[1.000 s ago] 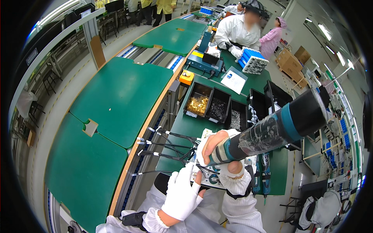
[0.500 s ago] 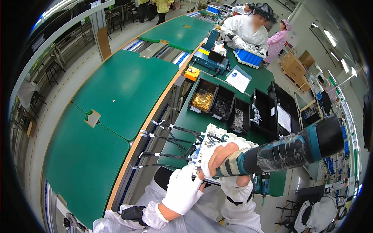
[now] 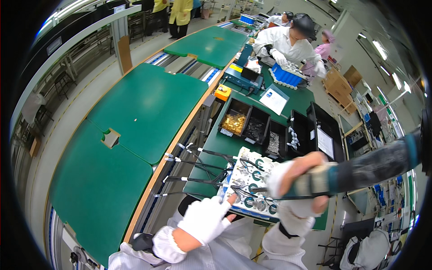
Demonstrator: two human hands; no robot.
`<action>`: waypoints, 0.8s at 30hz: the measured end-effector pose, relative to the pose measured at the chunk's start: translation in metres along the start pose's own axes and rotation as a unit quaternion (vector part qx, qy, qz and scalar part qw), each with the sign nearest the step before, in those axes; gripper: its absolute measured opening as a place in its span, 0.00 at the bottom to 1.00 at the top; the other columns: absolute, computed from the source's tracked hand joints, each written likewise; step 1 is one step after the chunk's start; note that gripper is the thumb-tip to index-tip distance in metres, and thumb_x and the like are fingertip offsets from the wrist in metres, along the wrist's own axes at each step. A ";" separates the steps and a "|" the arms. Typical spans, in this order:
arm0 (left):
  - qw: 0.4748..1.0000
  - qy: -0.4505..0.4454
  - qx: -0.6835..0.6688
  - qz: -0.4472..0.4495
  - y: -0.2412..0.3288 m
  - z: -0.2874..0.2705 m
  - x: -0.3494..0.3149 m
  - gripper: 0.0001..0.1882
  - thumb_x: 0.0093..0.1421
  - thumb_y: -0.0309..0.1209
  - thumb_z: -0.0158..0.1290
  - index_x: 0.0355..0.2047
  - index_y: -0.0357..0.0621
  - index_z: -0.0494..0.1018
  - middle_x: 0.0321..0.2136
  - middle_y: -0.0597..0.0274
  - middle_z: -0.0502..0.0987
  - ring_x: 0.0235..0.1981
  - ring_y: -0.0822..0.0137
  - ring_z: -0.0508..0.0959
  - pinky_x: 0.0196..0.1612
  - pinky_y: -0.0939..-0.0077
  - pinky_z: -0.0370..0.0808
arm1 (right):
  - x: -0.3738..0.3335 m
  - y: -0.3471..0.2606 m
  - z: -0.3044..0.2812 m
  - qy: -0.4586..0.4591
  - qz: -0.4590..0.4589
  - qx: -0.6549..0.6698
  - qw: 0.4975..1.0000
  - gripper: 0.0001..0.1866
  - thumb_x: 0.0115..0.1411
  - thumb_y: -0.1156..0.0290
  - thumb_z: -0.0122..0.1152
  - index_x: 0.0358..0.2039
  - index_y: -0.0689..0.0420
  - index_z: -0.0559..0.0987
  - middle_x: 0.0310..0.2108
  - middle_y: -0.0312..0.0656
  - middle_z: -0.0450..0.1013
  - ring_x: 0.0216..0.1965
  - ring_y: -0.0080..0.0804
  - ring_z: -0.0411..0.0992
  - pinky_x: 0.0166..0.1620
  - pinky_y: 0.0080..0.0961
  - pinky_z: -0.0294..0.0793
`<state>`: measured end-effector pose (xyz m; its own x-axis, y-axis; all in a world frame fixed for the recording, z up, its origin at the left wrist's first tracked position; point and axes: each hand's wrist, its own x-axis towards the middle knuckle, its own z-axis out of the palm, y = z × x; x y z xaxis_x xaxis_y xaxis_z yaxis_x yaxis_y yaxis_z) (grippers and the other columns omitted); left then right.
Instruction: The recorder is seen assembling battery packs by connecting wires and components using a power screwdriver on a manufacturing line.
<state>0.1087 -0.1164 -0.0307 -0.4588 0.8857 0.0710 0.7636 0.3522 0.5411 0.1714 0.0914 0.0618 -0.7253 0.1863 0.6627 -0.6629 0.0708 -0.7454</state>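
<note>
In front of me lies a white assembly (image 3: 245, 168) with round green and metal parts, a blue base and black cables (image 3: 202, 167) leading off to its left. My right hand (image 3: 300, 176), in a white glove with bare fingertips, grips a teal and black power screwdriver (image 3: 315, 180). Its thin bit points left over the assembly; whether the tip touches anything cannot be told. At the near left corner of the assembly is my left hand (image 3: 204, 221), gloved the same way. Its thumb and forefinger are apart, with nothing visible between them.
Behind the assembly stand black bins of gold-coloured (image 3: 234, 122), black (image 3: 255, 128) and silver small parts (image 3: 273, 141). Larger black trays (image 3: 320, 121) stand to their right. A green-topped conveyor (image 3: 148, 108) runs along the left. Across the bench, a co-worker (image 3: 283, 42) handles a blue crate (image 3: 286, 75).
My right hand has moved right with the screwdriver, away from my left hand, uncovering more of the assembly. My left hand has shifted slightly. The co-worker's one hand has left the crate.
</note>
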 end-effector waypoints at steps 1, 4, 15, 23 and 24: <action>1.000 -0.018 -0.018 0.012 -0.012 -0.009 0.003 0.22 0.64 0.47 0.50 0.54 0.53 0.75 0.31 0.56 0.77 0.32 0.54 0.79 0.35 0.59 0.76 | -0.005 -0.022 -0.006 0.084 -0.019 -0.080 0.993 0.34 0.54 0.48 0.71 0.42 0.65 0.67 0.25 0.45 0.70 0.21 0.34 0.72 0.25 0.29 0.76; 0.986 -0.016 -0.110 0.126 -0.033 -0.060 0.041 0.18 0.64 0.44 0.53 0.46 0.47 0.79 0.29 0.54 0.79 0.31 0.55 0.80 0.36 0.64 0.77 | -0.045 -0.075 -0.048 0.199 -0.029 -0.233 0.951 0.32 0.53 0.55 0.72 0.45 0.61 0.64 0.26 0.42 0.68 0.20 0.32 0.72 0.24 0.27 0.76; 0.982 -0.047 0.045 0.178 -0.059 -0.003 0.315 0.09 0.53 0.34 0.59 0.33 0.47 0.83 0.31 0.50 0.82 0.35 0.49 0.82 0.42 0.60 0.78 | -0.284 -0.124 -0.185 0.259 0.495 -0.630 0.540 0.19 0.44 0.61 0.78 0.28 0.64 0.82 0.21 0.43 0.78 0.22 0.28 0.75 0.30 0.29 0.75; 0.831 -0.039 0.449 0.325 -0.090 0.097 0.383 0.06 0.55 0.38 0.56 0.30 0.58 0.82 0.33 0.66 0.82 0.40 0.63 0.79 0.43 0.60 0.69 | -0.318 -0.066 -0.263 0.155 0.587 -0.656 0.450 0.26 0.45 0.48 0.73 0.30 0.61 0.85 0.29 0.55 0.79 0.34 0.49 0.79 0.41 0.36 0.78; 0.821 -0.029 0.467 0.326 -0.089 0.105 0.383 0.06 0.56 0.36 0.55 0.30 0.57 0.82 0.31 0.66 0.82 0.39 0.63 0.79 0.44 0.59 0.68 | -0.307 -0.064 -0.270 0.085 0.582 -0.708 0.390 0.26 0.45 0.46 0.73 0.30 0.60 0.85 0.29 0.54 0.79 0.35 0.49 0.79 0.42 0.36 0.78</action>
<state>-0.0874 0.2238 -0.1401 0.1887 0.9814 0.0358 0.8662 -0.1491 -0.4769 0.4865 0.2938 -0.1132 -0.2784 0.9542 -0.1091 0.9528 0.2888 0.0941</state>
